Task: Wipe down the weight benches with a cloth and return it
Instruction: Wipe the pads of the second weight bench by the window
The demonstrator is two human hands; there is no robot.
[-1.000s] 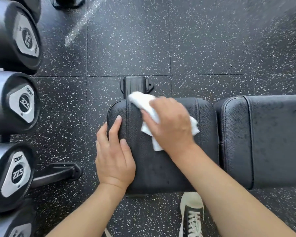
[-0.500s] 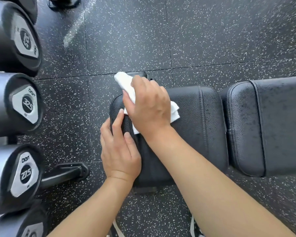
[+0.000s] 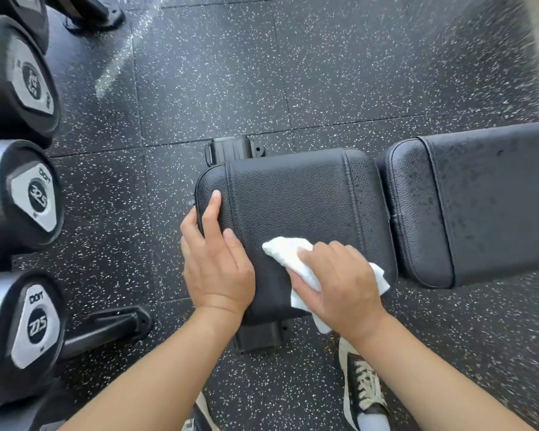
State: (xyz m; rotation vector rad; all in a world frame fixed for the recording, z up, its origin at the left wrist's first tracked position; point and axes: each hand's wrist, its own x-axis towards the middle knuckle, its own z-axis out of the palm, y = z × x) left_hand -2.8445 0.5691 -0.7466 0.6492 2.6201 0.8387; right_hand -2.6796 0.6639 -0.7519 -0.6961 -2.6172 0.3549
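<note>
White cloth is lying crumpled on the near right part of the black seat pad, with the right hand pressing down on it, fingers curling over the fabric. Left hand is resting flat on the pad's left edge, fingers extended, holding nothing. Backrest pad is sitting just right of the seat; dumbbells are lining the left side.

bright even light, streak of glare on floor top left, wide-angle bending + blur at edges.
</note>
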